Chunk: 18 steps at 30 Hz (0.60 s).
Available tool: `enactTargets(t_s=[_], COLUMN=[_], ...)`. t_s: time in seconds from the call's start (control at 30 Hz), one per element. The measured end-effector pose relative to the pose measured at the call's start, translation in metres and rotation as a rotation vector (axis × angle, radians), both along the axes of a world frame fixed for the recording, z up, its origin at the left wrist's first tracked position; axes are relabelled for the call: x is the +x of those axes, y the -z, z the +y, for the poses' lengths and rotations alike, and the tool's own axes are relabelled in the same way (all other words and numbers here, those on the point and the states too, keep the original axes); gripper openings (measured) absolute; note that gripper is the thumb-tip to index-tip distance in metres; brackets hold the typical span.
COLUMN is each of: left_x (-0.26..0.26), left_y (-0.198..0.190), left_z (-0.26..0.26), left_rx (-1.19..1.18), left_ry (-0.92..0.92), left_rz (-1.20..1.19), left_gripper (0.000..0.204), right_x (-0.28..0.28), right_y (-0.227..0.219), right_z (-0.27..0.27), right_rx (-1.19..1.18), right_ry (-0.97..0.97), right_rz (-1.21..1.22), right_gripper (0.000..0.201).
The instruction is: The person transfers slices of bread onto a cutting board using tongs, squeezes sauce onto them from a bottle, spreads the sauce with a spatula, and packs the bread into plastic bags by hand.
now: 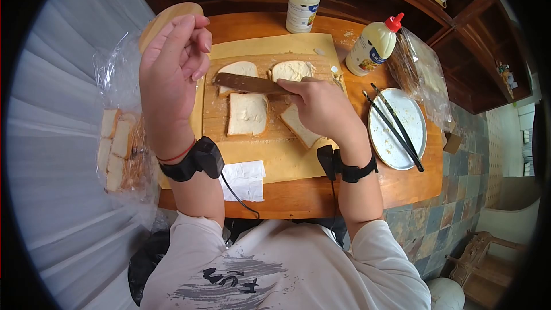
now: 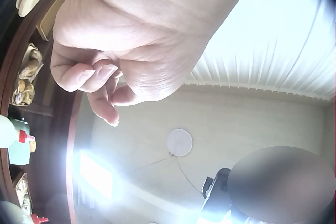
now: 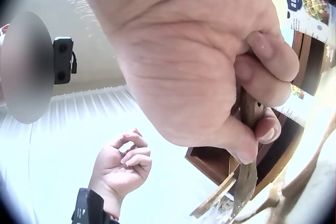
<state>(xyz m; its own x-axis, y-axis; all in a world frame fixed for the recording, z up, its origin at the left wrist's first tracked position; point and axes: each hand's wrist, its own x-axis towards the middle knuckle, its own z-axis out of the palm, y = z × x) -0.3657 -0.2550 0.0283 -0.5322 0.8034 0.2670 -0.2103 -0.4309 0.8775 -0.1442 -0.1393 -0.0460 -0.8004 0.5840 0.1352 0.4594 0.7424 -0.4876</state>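
Head view: your right grip (image 1: 324,106) is clamped on the knife (image 1: 247,83), fingers and thumb around its handle, its blade reaching over the far half of the board (image 1: 216,116). Your left grip (image 1: 172,60) hangs raised off the board's left side, fingers loosely curled, holding nothing.

Four slices of bread lie on the board, and no hand steadies any of them. The blade crosses the near edge of the far-left slice (image 1: 240,69); whether it touches the bread cannot be told. Angled down too steeply, its edge could dig into the soft crumb and tear it, and a sideways push could slide the slice along the board.

Pale spread shows in lumps on the far-right slice (image 1: 293,70); a heavy stroke there could gouge the bread or shove the lumps over the crust. The near-right slice (image 1: 300,129) sits askew at the board's near edge, partly under your right grip, where a dropped wrist could smear it or nudge it off.

Right of the board, the plate (image 1: 380,138) stands close to your forearm, black tongs (image 1: 398,129) jutting past its rim; an outward elbow could knock them. A wide swing could tip the bottle (image 1: 367,51) beyond the board's far-right corner.
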Motion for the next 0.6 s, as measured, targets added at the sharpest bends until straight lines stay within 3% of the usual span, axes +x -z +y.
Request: enactTargets(t_s=[0.23, 0.43, 0.6], left_x=[0.000, 0.000, 0.000], left_y=[-0.001, 0.000, -0.001], left_z=[-0.001, -0.001, -0.003], left_rx=[0.007, 0.007, 0.004], left_ry=[-0.016, -0.016, -0.029], left_rz=[-0.008, -0.008, -0.011], left_gripper=[0.022, 0.022, 0.023], right_x=[0.008, -0.001, 0.001], right_y=[-0.013, 0.002, 0.003], right_z=[0.004, -0.001, 0.001], right_rx=[0.070, -0.005, -0.001], right_ry=[0.245, -0.007, 0.070], right_rz=[-0.100, -0.004, -0.057], right_gripper=[0.034, 0.034, 0.033])
